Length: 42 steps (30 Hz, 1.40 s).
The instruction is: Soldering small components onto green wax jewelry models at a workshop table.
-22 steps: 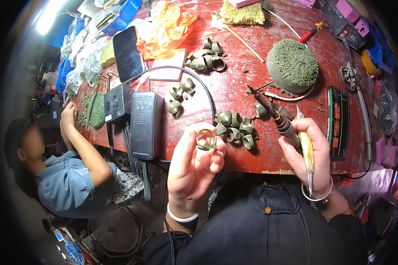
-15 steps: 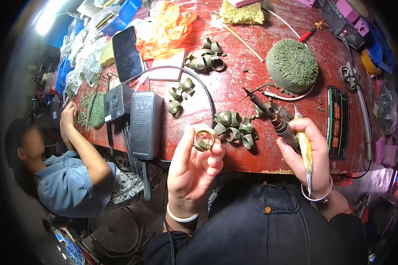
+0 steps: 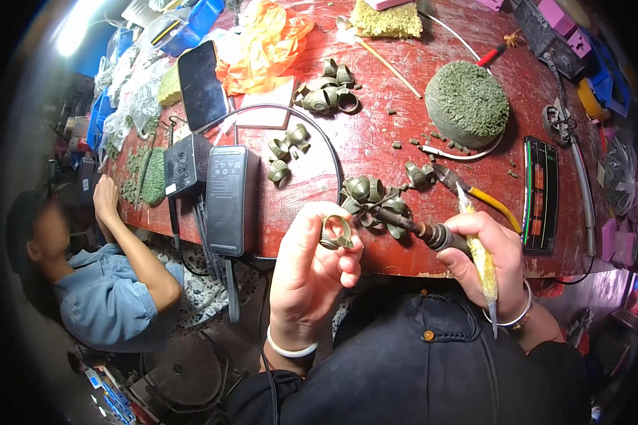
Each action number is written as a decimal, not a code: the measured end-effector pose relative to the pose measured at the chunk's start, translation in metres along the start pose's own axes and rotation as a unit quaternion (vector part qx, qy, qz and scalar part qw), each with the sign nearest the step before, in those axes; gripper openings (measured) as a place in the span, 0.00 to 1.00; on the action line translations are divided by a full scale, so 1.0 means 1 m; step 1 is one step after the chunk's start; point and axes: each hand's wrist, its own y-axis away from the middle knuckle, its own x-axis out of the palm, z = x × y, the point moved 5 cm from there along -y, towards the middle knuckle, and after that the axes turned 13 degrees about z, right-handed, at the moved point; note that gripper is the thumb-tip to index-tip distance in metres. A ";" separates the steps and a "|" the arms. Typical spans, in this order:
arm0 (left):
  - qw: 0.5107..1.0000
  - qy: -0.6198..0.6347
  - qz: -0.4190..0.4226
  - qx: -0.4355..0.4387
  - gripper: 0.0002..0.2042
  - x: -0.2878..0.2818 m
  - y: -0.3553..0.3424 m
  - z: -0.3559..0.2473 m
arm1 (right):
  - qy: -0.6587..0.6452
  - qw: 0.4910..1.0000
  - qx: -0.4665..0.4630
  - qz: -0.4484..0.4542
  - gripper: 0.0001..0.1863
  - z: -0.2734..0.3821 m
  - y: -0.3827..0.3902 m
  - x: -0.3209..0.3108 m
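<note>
My left hand (image 3: 299, 265) pinches a dark green ring (image 3: 343, 241), likely wax, between thumb and fingers above the near table edge. In my right hand (image 3: 495, 248) is a soldering iron (image 3: 443, 238), its dark tip pointing left close to the ring; whether they touch I cannot tell. The same hand also grips a slim pointed tool with a yellow wrapped handle (image 3: 481, 263), lying across the fingers. Just beyond both hands lies a cluster of green rings (image 3: 361, 188), partly hidden by the iron. Pliers with a yellow handle (image 3: 495, 204) rest beyond my right hand.
A round green textured block (image 3: 468, 103) stands back right, a lit phone (image 3: 540, 195) at the right. More rings (image 3: 327, 92) lie farther back. Black boxes (image 3: 232, 202) with a cable stand left. A co-worker (image 3: 117, 287) sits at the left, hands on the table.
My right hand has swung the iron's tip left and down toward the ring, uncovering the pliers. The ring has turned slightly in my left hand. The co-worker's hands have shifted slightly.
</note>
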 end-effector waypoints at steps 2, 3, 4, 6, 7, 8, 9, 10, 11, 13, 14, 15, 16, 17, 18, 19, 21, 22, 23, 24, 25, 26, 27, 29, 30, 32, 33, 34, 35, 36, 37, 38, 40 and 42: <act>1.000 -0.017 0.003 -0.012 0.14 -0.001 0.001 0.001 | -0.008 1.000 -0.013 0.015 0.14 0.003 0.000 0.002; 1.000 -0.017 0.003 -0.012 0.14 -0.002 0.002 0.002 | -0.008 1.000 -0.013 0.015 0.14 0.004 -0.001 0.003; 1.000 -0.013 0.010 -0.011 0.14 -0.002 0.002 0.002 | 0.008 1.000 -0.025 0.014 0.14 0.006 -0.001 0.003; 1.000 -0.009 0.018 -0.010 0.14 -0.001 0.002 0.002 | 0.023 0.999 -0.037 0.013 0.14 0.008 -0.001 0.004; 1.000 -0.012 0.023 -0.010 0.14 -0.001 0.002 0.002 | 0.040 0.998 -0.042 0.004 0.15 0.008 -0.001 0.004; 0.999 -0.014 0.027 -0.010 0.14 0.000 0.002 0.002 | 0.057 0.997 -0.046 -0.006 0.15 0.008 0.000 0.004; 0.999 -0.014 0.027 -0.010 0.14 0.000 0.002 0.002 | 0.057 0.997 -0.046 -0.006 0.15 0.008 0.000 0.004; 1.000 -0.017 0.024 -0.009 0.14 0.000 0.002 0.001 | 0.072 0.996 -0.057 -0.011 0.15 0.009 0.000 0.003; 1.000 -0.020 0.021 -0.009 0.14 0.000 0.002 0.001 | 0.086 0.994 -0.068 -0.017 0.15 0.010 0.000 0.003; 1.000 -0.008 0.021 -0.007 0.14 -0.002 0.003 0.002 | 0.079 0.995 -0.060 -0.011 0.16 0.011 0.001 0.003; 1.000 0.003 0.022 -0.004 0.14 -0.002 0.003 0.003 | 0.072 0.996 -0.052 -0.005 0.16 0.011 0.001 0.003; 1.000 0.003 0.022 -0.005 0.14 -0.003 0.003 0.003 | 0.072 0.996 -0.052 -0.005 0.16 0.010 0.001 0.004; 1.000 0.000 0.022 -0.005 0.14 -0.003 0.003 0.003 | 0.073 0.996 -0.056 -0.009 0.16 0.011 0.000 0.004; 1.000 -0.003 0.023 -0.005 0.14 -0.003 0.003 0.003 | 0.074 0.995 -0.060 -0.012 0.16 0.011 0.000 0.004; 1.000 -0.003 0.023 -0.005 0.14 -0.002 0.003 0.003 | 0.074 0.995 -0.060 -0.012 0.16 0.011 0.001 0.004; 1.000 -0.008 0.025 -0.005 0.14 -0.002 0.002 0.002 | 0.073 0.996 -0.059 -0.010 0.16 0.010 0.001 0.005; 1.000 -0.012 0.028 -0.004 0.14 -0.001 0.002 0.002 | 0.072 0.996 -0.058 -0.007 0.16 0.010 0.001 0.005; 0.999 -0.012 0.030 -0.002 0.14 -0.001 0.002 0.002 | 0.072 0.996 -0.060 -0.008 0.16 0.010 0.000 0.005; 0.999 -0.011 0.032 0.000 0.14 -0.001 0.002 0.002 | 0.071 0.996 -0.062 -0.009 0.16 0.011 0.000 0.005; 0.999 -0.011 0.031 0.000 0.14 -0.001 0.002 0.002 | 0.071 0.996 -0.062 -0.009 0.16 0.011 0.000 0.005; 1.000 -0.010 0.029 -0.001 0.14 -0.002 0.002 0.002 | 0.070 0.996 -0.061 -0.009 0.16 0.011 0.000 0.005; 1.000 -0.009 0.026 -0.002 0.14 -0.002 0.002 0.002 | 0.069 0.996 -0.061 -0.009 0.16 0.011 0.000 0.005; 1.000 -0.009 0.026 -0.002 0.14 -0.002 0.002 0.003 | 0.069 0.996 -0.061 -0.009 0.16 0.011 0.000 0.005; 1.000 -0.007 0.028 -0.001 0.14 -0.001 0.002 0.003 | 0.074 0.995 -0.062 -0.007 0.16 0.011 0.000 0.005; 1.000 -0.007 0.028 -0.002 0.14 -0.001 0.002 0.003 | 0.074 0.995 -0.061 -0.007 0.16 0.010 0.000 0.005; 1.000 -0.010 0.023 -0.003 0.14 -0.001 0.002 0.003 | 0.074 0.995 -0.060 -0.005 0.16 0.010 0.000 0.005; 1.000 -0.010 0.023 -0.003 0.14 -0.001 0.003 0.003 | 0.074 0.995 -0.060 -0.005 0.16 0.011 0.000 0.005; 1.000 -0.011 0.025 -0.002 0.14 -0.001 0.003 0.003 | 0.074 0.995 -0.062 -0.004 0.17 0.011 0.000 0.005; 1.000 -0.011 0.028 -0.001 0.14 -0.001 0.003 0.003 | 0.075 0.995 -0.063 -0.003 0.17 0.011 -0.001 0.005; 1.000 -0.011 0.028 -0.001 0.14 -0.001 0.002 0.003 | 0.075 0.995 -0.063 -0.003 0.17 0.011 -0.001 0.005; 0.999 -0.013 0.034 0.000 0.14 -0.001 0.002 0.003 | 0.073 0.995 -0.061 -0.005 0.17 0.010 0.000 0.005; 0.999 -0.015 0.040 0.001 0.15 0.000 0.002 0.003 | 0.070 0.996 -0.060 -0.008 0.17 0.010 0.000 0.005; 0.999 -0.017 0.038 -0.001 0.15 0.000 0.002 0.003 | 0.070 0.996 -0.059 -0.007 0.16 0.010 0.000 0.005; 0.999 -0.018 0.036 -0.003 0.15 0.000 0.003 0.003 | 0.070 0.996 -0.058 -0.006 0.16 0.010 0.000 0.005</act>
